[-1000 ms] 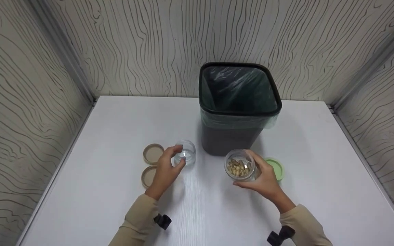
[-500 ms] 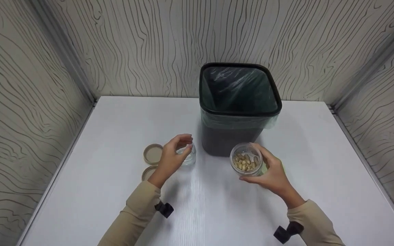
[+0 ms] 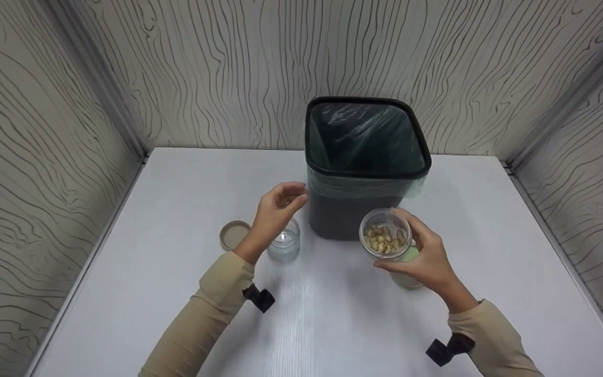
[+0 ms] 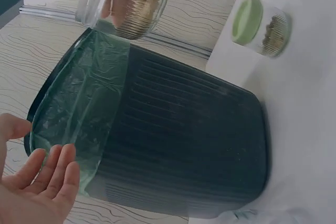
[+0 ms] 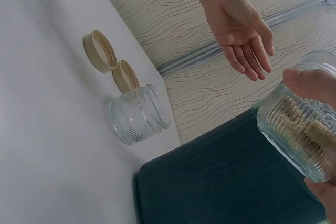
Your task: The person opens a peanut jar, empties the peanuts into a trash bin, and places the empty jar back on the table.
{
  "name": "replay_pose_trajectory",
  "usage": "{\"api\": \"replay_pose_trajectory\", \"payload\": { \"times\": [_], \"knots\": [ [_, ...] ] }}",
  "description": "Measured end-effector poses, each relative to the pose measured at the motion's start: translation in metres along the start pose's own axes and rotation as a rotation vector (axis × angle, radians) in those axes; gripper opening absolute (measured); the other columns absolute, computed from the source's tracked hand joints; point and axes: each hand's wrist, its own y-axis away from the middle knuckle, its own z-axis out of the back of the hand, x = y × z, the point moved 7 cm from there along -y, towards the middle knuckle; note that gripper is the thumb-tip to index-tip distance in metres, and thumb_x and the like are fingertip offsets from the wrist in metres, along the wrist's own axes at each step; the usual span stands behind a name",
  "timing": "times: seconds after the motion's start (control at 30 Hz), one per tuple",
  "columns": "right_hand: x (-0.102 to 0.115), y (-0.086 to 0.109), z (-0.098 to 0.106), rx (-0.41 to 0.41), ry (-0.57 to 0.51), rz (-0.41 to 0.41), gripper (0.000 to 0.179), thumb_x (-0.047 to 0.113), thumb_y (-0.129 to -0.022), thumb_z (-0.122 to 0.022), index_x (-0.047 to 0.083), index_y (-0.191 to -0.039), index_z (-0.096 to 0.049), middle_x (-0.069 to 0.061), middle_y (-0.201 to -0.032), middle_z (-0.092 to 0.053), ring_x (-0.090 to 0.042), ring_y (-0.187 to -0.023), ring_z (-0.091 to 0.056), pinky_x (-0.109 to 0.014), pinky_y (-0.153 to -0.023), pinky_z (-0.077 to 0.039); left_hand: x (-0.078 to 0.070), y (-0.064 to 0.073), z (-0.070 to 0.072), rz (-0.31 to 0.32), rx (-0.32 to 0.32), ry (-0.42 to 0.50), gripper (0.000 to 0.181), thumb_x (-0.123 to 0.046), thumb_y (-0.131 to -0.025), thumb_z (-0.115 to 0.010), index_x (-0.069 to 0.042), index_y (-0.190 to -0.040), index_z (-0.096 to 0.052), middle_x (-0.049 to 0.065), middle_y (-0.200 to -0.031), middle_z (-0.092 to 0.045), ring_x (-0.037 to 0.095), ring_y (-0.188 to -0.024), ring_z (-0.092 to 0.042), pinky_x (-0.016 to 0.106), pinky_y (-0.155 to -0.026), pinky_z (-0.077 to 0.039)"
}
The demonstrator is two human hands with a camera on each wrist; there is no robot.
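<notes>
My right hand (image 3: 430, 256) grips an open clear glass jar (image 5: 299, 124) round its side, with several tan nuts (image 3: 384, 240) in the bottom. The jar's mouth is tilted toward the head camera, in front of the bin. My left hand (image 3: 280, 209) is raised beside the bin's left side, its fingers loosely bent and holding nothing. Beneath that hand an open glass jar (image 3: 284, 243) stands on the table, and no contents show in it. Behind my right hand stands a jar with a green lid (image 4: 248, 20), partly hidden in the head view.
A dark waste bin (image 3: 354, 209) with a green liner bag (image 4: 79, 103) stands at the back middle of the white table (image 3: 333, 324). Two beige lids (image 5: 100, 51) lie left of the uncapped jar; my left arm hides one in the head view. Wood-grain panels (image 3: 238, 73) enclose the table.
My left hand has risen away from the jar on the table, up toward the bin's side. My right hand has carried the jar of nuts to the right and slightly farther back.
</notes>
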Motion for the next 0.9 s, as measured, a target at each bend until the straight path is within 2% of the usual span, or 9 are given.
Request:
{"api": "replay_pose_trajectory", "payload": {
  "times": [0.2,0.33,0.47,0.67,0.9],
  "knots": [
    [0.004,-0.005,0.003,0.009,-0.007,0.022,0.094,-0.009,-0.047,-0.089,-0.003,-0.134,-0.051,0.021,-0.13,-0.055,0.007,-0.121,-0.053,-0.005,-0.103,-0.042,-0.004,-0.015,-0.002,0.077,-0.007,0.114,0.032,-0.011,-0.093,-0.06,0.003,-0.122,-0.057,0.022,-0.119,-0.064,0.01,-0.099,-0.068,0.03,-0.097,-0.055],
    [0.006,-0.006,0.004,0.007,-0.001,0.018,0.095,-0.01,-0.047,-0.089,-0.004,-0.133,-0.051,0.021,-0.13,-0.055,0.007,-0.122,-0.052,-0.005,-0.103,-0.042,-0.006,-0.022,-0.003,0.128,-0.026,0.203,0.033,-0.01,-0.093,-0.059,0.004,-0.122,-0.056,0.016,-0.112,-0.067,0.004,-0.089,-0.067,0.028,-0.094,-0.057],
    [0.008,-0.009,0.005,0.016,-0.001,0.044,0.096,-0.011,-0.047,-0.088,-0.005,-0.134,-0.049,0.021,-0.132,-0.053,0.007,-0.124,-0.051,-0.005,-0.104,-0.041,-0.008,-0.029,-0.004,0.174,-0.05,0.274,0.032,-0.009,-0.093,-0.06,0.005,-0.122,-0.055,0.008,-0.103,-0.067,0.003,-0.083,-0.067,0.025,-0.089,-0.058],
    [0.018,-0.014,0.007,0.031,0.01,0.108,0.096,-0.01,-0.049,-0.088,-0.005,-0.136,-0.047,0.02,-0.135,-0.052,0.007,-0.126,-0.05,-0.006,-0.105,-0.041,-0.008,-0.039,-0.005,0.288,-0.104,0.339,0.034,-0.014,-0.093,-0.062,0.003,-0.121,-0.056,0.002,-0.092,-0.067,0.005,-0.078,-0.066,0.021,-0.08,-0.058],
    [0.029,-0.021,0.01,0.017,0.054,0.129,0.097,-0.006,-0.048,-0.09,-0.002,-0.136,-0.049,0.017,-0.134,-0.053,0.005,-0.126,-0.051,-0.007,-0.106,-0.041,-0.006,-0.046,-0.005,0.395,-0.128,0.357,0.037,-0.019,-0.092,-0.063,0.001,-0.124,-0.056,0.003,-0.098,-0.064,0.007,-0.081,-0.066,0.022,-0.085,-0.059]
  ]
}}
